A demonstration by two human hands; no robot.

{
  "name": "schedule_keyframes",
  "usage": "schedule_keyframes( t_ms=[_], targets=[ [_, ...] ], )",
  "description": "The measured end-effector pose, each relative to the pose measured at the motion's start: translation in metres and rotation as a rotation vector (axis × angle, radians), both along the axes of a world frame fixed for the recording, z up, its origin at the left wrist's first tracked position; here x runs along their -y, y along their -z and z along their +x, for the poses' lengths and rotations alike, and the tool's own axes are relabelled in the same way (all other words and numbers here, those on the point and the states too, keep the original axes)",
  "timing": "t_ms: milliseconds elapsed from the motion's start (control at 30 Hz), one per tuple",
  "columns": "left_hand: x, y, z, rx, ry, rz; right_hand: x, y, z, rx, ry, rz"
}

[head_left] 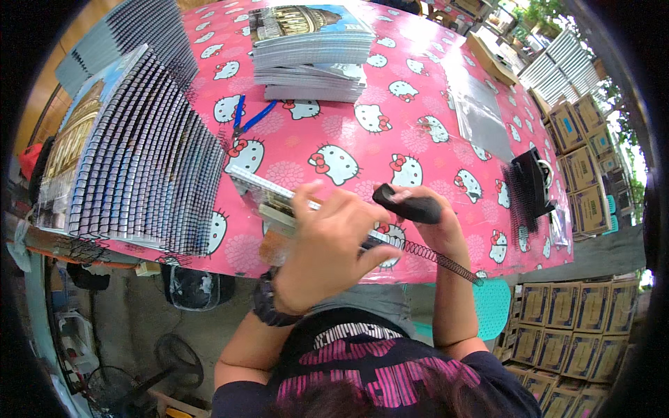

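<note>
My left hand (327, 240), with a dark watch at its wrist, is closed over a book (263, 187) near the table's front edge. The book's punched white edge slants up to the left, and much of it is hidden under my hand. My right hand (440, 216) grips a black, rounded handheld tool (412, 206) just above the book's right end. Out of that end runs a black spiral binding coil (442, 259), passing below my right hand toward the lower right. Blue-handled pliers (244, 124) lie beyond the book.
Tall stacks of coil-bound books (132, 157) stand at the left. Another pile of books (311, 52) sits at the back. Black coils rest by a black holder (535, 184) at the right, near a clear plastic sheet (477, 111). Cardboard boxes (568, 306) are piled beside a teal stool (492, 306).
</note>
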State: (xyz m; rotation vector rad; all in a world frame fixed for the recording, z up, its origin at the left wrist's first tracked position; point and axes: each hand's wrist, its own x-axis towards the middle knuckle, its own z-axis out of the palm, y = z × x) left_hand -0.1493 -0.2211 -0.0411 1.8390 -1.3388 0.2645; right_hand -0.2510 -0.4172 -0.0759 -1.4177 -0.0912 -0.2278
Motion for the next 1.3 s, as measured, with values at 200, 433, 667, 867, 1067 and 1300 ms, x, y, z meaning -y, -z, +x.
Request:
schedule_keyframes(
  t_ms=[200, 433, 667, 867, 1067, 1300],
  targets=[
    [-0.014, 0.011, 0.009, 0.04, -0.035, 0.012, -0.003, -0.022, -0.001, -0.158, 0.048, -0.362],
    [-0.02, 0.012, 0.007, -0.121, -0.041, -0.037, -0.006, -0.043, 0.015, -0.127, 0.01, -0.594],
    [-0.02, 0.007, 0.013, 0.03, -0.123, 0.015, -0.003, -0.053, 0.033, -0.208, -0.04, -0.633],
    [-0.045, 0.051, 0.05, -0.374, -0.288, -0.467, -0.015, -0.046, 0.029, 0.011, -0.189, -0.321],
    [-0.036, 0.064, 0.038, -0.793, -0.116, -0.605, -0.02, -0.048, 0.023, 0.006, -0.137, -0.239],
    [-0.032, 0.063, 0.033, -0.825, -0.136, -0.647, -0.013, -0.03, 0.018, 0.071, -0.098, -0.11]
  ],
)
